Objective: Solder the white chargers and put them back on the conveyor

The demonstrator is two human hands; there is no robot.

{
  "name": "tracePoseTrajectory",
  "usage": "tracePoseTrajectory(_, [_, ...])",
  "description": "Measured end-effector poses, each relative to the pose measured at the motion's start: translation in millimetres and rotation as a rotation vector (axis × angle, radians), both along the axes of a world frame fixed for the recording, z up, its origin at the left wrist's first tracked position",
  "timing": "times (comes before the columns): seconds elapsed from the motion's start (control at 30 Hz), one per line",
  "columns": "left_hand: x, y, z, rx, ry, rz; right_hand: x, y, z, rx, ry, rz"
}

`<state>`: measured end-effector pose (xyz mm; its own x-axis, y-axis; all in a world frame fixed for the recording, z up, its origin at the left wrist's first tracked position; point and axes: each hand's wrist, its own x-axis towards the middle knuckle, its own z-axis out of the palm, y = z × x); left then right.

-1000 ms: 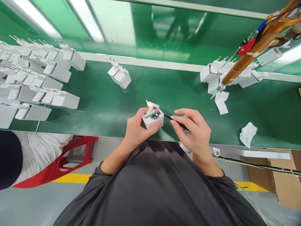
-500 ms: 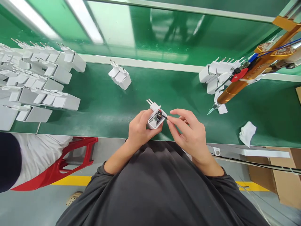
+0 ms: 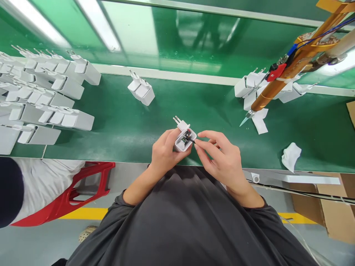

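Near the table's front edge, my left hand (image 3: 166, 149) is closed around a white plug-in power adapter (image 3: 179, 147). Its two-pin plug points up and away from me. The open housing shows a green circuit board and dark and red parts inside. My right hand (image 3: 220, 155) pinches the outer end of a thin black piece (image 3: 191, 140) between thumb and forefinger. The inner end of that piece reaches into the housing; whether it is a wire or a tool I cannot tell. Beyond my hands, another white adapter (image 3: 141, 90) stands on the green table.
Rows of white adapters (image 3: 63, 87) fill the left, more adapters (image 3: 249, 87) stand at back right. An orange-brown tube tool with a pale nozzle (image 3: 244, 121) hangs before them. Crumpled white tissue (image 3: 291, 157) lies at right. A person in white sits on a red stool (image 3: 104, 181).
My right fingers have shifted slightly left and down, nearer the housing, with the black piece. The hanging tube tool has swung a little left and away from me. My left hand stays in place.
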<state>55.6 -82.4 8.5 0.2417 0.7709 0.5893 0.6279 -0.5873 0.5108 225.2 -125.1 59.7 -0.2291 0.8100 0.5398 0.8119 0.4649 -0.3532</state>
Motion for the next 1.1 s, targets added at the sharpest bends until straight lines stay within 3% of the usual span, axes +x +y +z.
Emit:
tracePoseTrajectory(0.27, [-3,1,-2.9,-0.030,-0.026,-0.049,11,0,6.4,-0.046,0.006,0.099])
tracePoseTrajectory(0.6, [-12,-1,-5.9,-0.115,-0.037,-0.187,28,15,33.4,-0.078,-0.299,0.228])
tracePoseTrajectory(0.73, [-15,1,-6.2,-0.251,-0.066,-0.155,40,17,38.0,-0.117,-0.234,0.227])
tracePoseTrajectory(0.83, [-22,7,-11.4,-0.433,-0.069,-0.112,53,21,22.3,-0.163,-0.124,0.152])
tracePoseTrajectory(0.93, [-32,13,-16.1,-0.595,-0.034,-0.100,67,28,-12.6,-0.241,-0.096,0.027])
tracePoseTrajectory(1.03, [-39,18,-13.3,-0.788,-0.033,-0.148,77,33,-48.3,-0.364,-0.113,-0.085])
tracePoseTrajectory(1.1, [-39,23,-9.8,-0.897,-0.076,-0.208,82,33,-61.7,-0.442,-0.128,-0.119])
